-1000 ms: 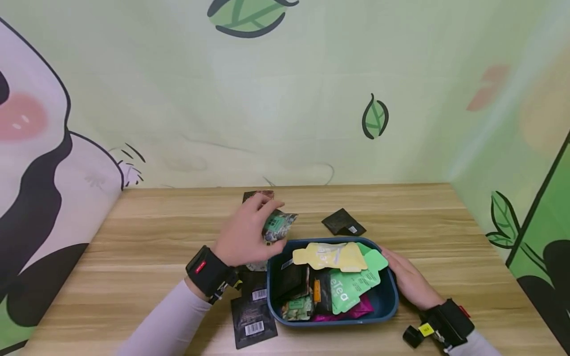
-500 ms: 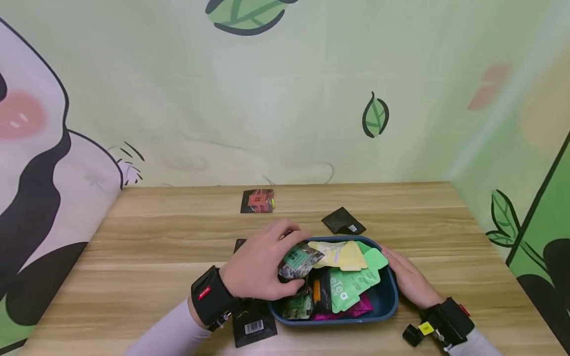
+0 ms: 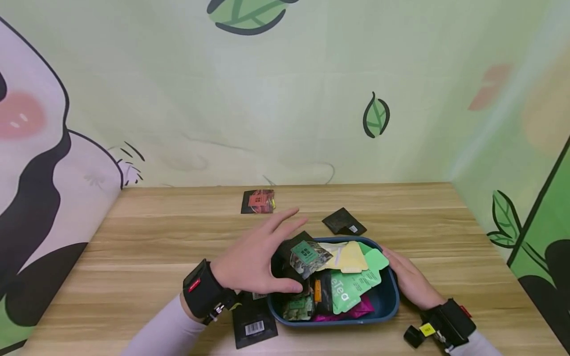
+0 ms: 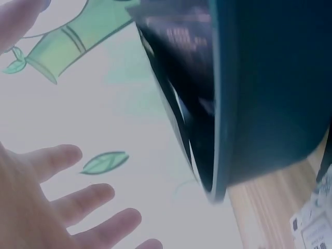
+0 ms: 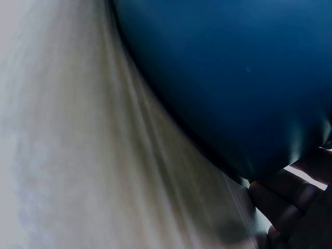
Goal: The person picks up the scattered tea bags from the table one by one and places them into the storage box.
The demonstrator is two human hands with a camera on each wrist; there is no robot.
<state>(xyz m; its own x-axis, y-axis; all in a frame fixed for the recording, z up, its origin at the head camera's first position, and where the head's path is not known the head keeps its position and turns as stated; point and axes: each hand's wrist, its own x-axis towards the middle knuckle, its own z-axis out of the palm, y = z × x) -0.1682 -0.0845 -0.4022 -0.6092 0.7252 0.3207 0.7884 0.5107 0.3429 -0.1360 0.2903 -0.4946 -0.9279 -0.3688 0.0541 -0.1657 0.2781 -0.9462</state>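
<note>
My left hand (image 3: 254,257) hovers with fingers spread at the left side of a blue plastic bin (image 3: 393,301). Just right of its fingertips, a black sachet with a green label (image 3: 307,252) lies on top of the bin's contents. In the left wrist view the same hand (image 4: 31,197) holds nothing, apart from the bin's wall (image 4: 275,104). My right hand (image 3: 411,279) rests along the bin's right outer side, fingers extended. Its fingertips (image 5: 280,199) touch the blue wall in the right wrist view. Inside lie a yellow bottle-shaped packet (image 3: 352,257), green packets (image 3: 349,291) and dark sachets.
A black sachet (image 3: 255,326) with a barcode lies left of the bin, partly beside other sachets under my left wrist. Behind the bin are another black sachet (image 3: 343,221) and a red-labelled one (image 3: 258,201). The wooden table (image 3: 156,237) meets a printed backdrop at the back.
My left hand carried the green-labelled sachet rightward from beside the bin, let it go on top of the contents, and opened its fingers while drawing back slightly left. The right hand stayed put.
</note>
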